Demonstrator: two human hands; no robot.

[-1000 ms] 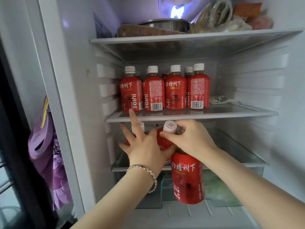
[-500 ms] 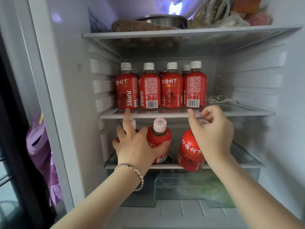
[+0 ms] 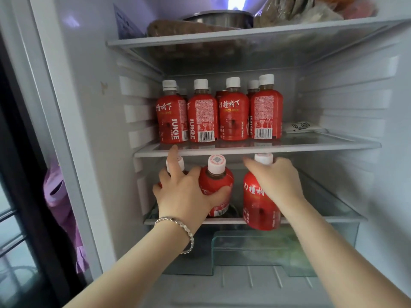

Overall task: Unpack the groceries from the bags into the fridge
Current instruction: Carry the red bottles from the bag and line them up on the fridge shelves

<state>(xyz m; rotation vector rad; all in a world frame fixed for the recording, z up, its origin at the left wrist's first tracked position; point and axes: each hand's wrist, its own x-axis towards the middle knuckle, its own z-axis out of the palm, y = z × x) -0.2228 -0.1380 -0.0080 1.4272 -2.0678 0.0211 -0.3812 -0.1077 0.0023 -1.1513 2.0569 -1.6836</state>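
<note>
1. Two hands are reaching into the open fridge (image 3: 89, 121), both working at the lower shelf (image 3: 333, 216).
2. The left hand (image 3: 184, 192), wearing a beaded bracelet (image 3: 178, 225) at the wrist, is spreading wide over two red juice bottles standing at the left of that shelf.
3. Its thumb is curling round the front of the middle bottle (image 3: 216, 178), which is standing upright with its white cap showing a printed code on top.
4. Its other fingers (image 3: 163, 174) are lying against the left bottle (image 3: 178, 163), which is mostly hiding behind the hand; the index finger is pointing straight up, its tip reaching the front edge of the middle shelf (image 3: 311, 145).
5. The right hand (image 3: 275, 181) is gripping the right bottle (image 3: 258, 205) from above, its fingers wrapping the shoulder just under the white cap.
6. That bottle is hanging nearly upright, just right of the middle bottle, with its base showing in front of the lower shelf's near edge; whether it is resting on the glass I cannot tell.
7. A row of bottles (image 3: 233, 116), same red labels and white caps, is filling the left half of the middle shelf, with more standing behind.
8. A small white packet (image 3: 302, 127) is lying at the right of that shelf, apart from the bottles.
9. A metal bowl (image 3: 222, 17) and wrapped food are sitting on the top shelf (image 3: 244, 36).
10. A clear drawer (image 3: 255, 247) is sitting below the lower shelf, and a purple cloth (image 3: 60, 207) is hanging outside the fridge on the left.
</note>
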